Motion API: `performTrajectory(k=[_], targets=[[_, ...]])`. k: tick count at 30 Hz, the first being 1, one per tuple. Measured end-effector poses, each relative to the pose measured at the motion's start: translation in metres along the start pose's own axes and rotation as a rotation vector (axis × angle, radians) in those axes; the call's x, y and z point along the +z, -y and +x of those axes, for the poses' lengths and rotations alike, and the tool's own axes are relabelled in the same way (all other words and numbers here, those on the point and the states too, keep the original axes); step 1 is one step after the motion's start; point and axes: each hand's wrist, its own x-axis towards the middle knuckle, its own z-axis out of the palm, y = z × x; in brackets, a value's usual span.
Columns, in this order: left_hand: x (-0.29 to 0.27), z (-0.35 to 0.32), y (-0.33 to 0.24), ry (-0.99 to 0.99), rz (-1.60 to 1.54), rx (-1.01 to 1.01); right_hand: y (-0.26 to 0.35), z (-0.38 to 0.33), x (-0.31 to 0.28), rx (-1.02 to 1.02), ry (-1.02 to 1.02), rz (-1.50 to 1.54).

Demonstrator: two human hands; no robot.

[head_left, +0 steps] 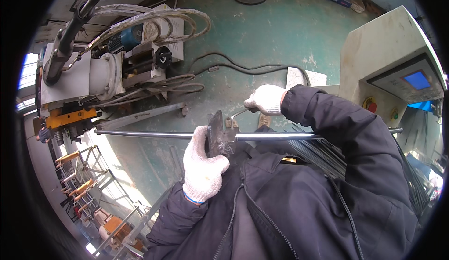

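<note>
Machine (pixel 89 80) sits far left of your fingers, with the long steel rod (pixel 149 134) running from it across to your hands. Your left hand (pixel 202 166), gloved, has its fingers curled tight around the dark block (pixel 216 133) clamped on the rod. Just right, your right hand (pixel 266 99) has its fingers closed on the bent wrench (pixel 235 115), whose tip meets the block. Control panel (pixel 411 80) is well right of both hands.

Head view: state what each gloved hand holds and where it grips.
The left hand clasps the dark block clamped on the long steel rod, around its lower side. The right hand grips the bent metal handle at its upper end.
</note>
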Motion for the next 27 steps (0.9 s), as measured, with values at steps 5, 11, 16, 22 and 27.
performTrajectory(k=[5,11,16,22,27], targets=[[-0.007,0.004,0.0,0.133,0.008,-0.07,0.013,-0.027,-0.02,0.141,0.145,0.005],[-0.01,0.003,0.003,0.119,0.038,-0.085,0.031,-0.061,-0.044,0.234,0.108,-0.013],[-0.004,0.005,0.007,0.061,-0.005,0.032,0.073,-0.11,-0.079,0.285,-0.05,0.01],[-0.009,0.004,-0.005,0.114,0.063,-0.096,0.128,-0.141,-0.068,0.481,-0.349,-0.084],[-0.051,-0.004,-0.003,0.264,0.122,0.029,0.157,-0.138,-0.07,0.612,-0.493,-0.011]])
